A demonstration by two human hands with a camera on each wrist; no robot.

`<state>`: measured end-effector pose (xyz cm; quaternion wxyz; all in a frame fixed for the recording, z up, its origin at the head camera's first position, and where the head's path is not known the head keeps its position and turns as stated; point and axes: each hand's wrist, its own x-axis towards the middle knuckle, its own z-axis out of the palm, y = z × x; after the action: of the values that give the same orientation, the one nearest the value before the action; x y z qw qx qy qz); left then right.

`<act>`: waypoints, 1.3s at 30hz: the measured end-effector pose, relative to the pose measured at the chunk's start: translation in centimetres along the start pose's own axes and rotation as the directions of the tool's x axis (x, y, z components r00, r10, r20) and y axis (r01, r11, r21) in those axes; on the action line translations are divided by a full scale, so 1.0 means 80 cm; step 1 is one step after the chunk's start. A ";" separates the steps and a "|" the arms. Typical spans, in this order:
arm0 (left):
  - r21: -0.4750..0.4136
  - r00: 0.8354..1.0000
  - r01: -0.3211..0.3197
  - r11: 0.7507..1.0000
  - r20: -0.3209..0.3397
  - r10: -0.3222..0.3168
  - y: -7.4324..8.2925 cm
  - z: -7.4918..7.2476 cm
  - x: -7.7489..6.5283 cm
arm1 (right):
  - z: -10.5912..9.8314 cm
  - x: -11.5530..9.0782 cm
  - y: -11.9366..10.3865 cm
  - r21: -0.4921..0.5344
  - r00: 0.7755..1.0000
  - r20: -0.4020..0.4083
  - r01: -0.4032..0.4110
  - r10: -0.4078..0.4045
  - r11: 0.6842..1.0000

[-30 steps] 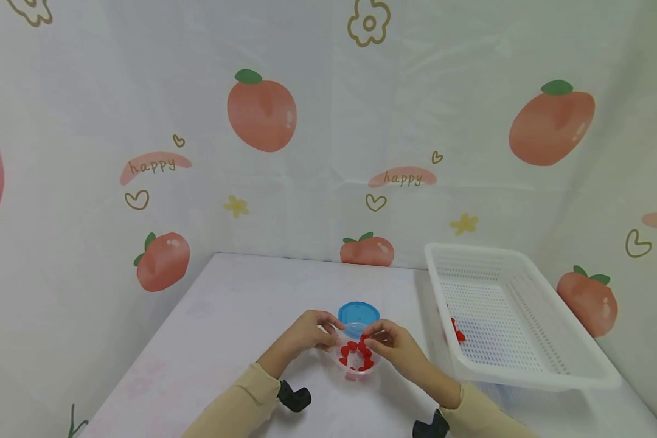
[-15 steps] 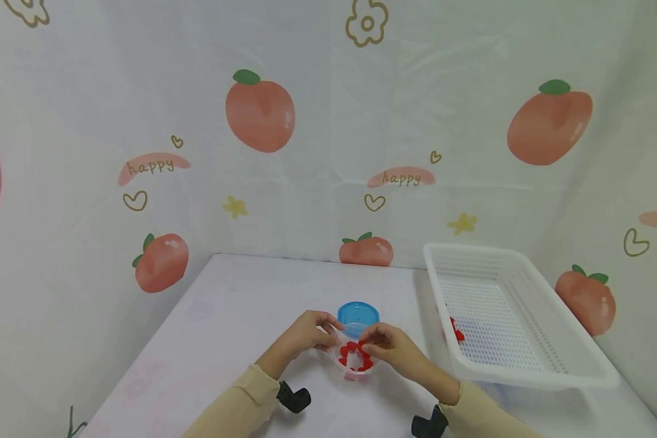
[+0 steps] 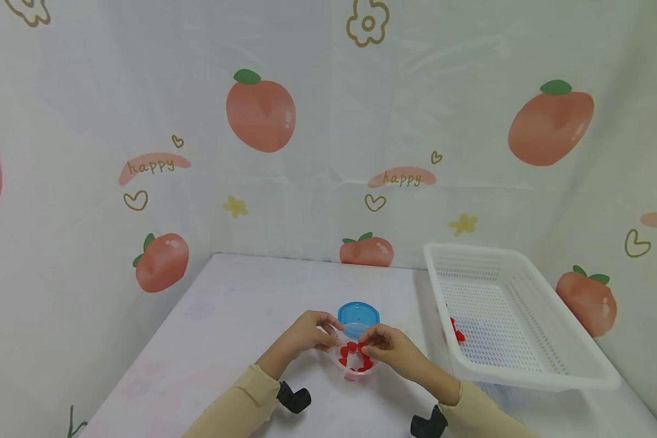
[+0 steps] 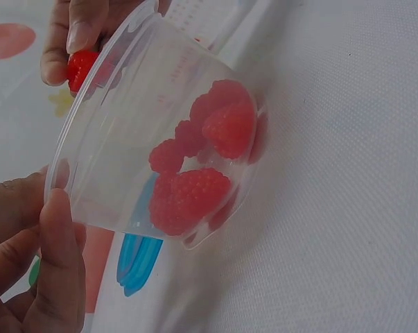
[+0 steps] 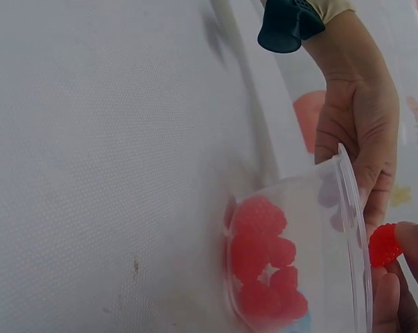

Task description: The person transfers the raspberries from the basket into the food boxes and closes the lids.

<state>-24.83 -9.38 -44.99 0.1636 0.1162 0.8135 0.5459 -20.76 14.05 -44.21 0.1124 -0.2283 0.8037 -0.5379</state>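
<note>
A clear round plastic container [image 4: 118, 159] stands on the table, with several red raspberries [image 4: 195, 194] at its bottom. My left hand [image 3: 309, 330] pinches the container's rim on its left side, thumb and fingers on either side of the wall. Over the opposite side of the rim, my right hand [image 3: 391, 345] pinches one red raspberry [image 5: 384, 245] between thumb and fingertips. In the left wrist view, that raspberry is level with the container's mouth, partly behind the rim. Just behind the container lies a round blue lid [image 3: 358, 312].
A large white perforated basket [image 3: 536, 340] stands to the right, with a few red pieces [image 3: 457, 331] along its inner left side. The white table [image 3: 252, 292] meets a fruit-patterned backdrop [image 3: 306, 201] at the back. Black wrist mounts [image 3: 294, 398] hang below the sleeves.
My right hand has shifted slightly left and down, bringing the pinched raspberry closer over the container. The left hand keeps its hold on the rim.
</note>
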 end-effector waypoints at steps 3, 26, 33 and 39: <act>0.005 1.000 0.001 1.000 -0.003 -0.001 0.000 0.000 0.000 | 0.000 0.000 -0.001 -0.005 1.000 -0.004 -0.002 0.002 1.000; -0.002 1.000 -0.001 1.000 0.000 0.001 -0.001 -0.001 0.002 | 0.000 0.000 -0.002 -0.023 1.000 0.000 -0.011 0.011 1.000; 0.003 1.000 0.003 1.000 -0.003 -0.003 -0.001 -0.001 0.000 | 0.001 -0.001 0.000 -0.020 1.000 -0.002 -0.011 0.011 1.000; -0.009 1.000 0.006 1.000 0.001 -0.006 0.001 0.000 -0.001 | 0.001 -0.002 -0.001 -0.023 1.000 -0.004 -0.012 0.011 1.000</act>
<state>-24.79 -9.40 -44.90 0.1662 0.1134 0.8113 0.5489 -20.58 14.03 -44.16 0.1114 -0.2241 0.8113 -0.5283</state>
